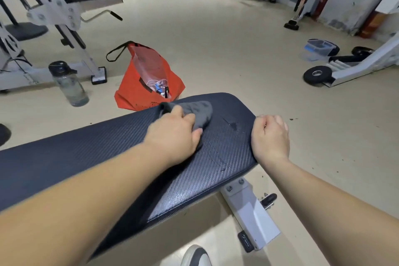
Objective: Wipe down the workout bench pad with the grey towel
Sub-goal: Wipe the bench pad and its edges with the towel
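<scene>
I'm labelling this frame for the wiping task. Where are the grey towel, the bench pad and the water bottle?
grey towel [199,112]: head view, bunched cloth beyond the fingers.
bench pad [224,151]: head view, bare textured top.
water bottle [71,86]: head view, clear body.

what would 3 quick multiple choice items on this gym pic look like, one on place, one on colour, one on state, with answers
1. Where is the grey towel?
A on the floor
B on the bench pad
C in the bag

2. What colour is the bag on the floor?
A orange-red
B green
C white

3. What is the right hand doing?
A holding the bottle
B hanging free
C gripping the pad's end

Answers: B, the left hand presses the towel on the pad; A, the bag is orange-red beyond the bench; C, its fingers curl over the pad's edge.
</scene>
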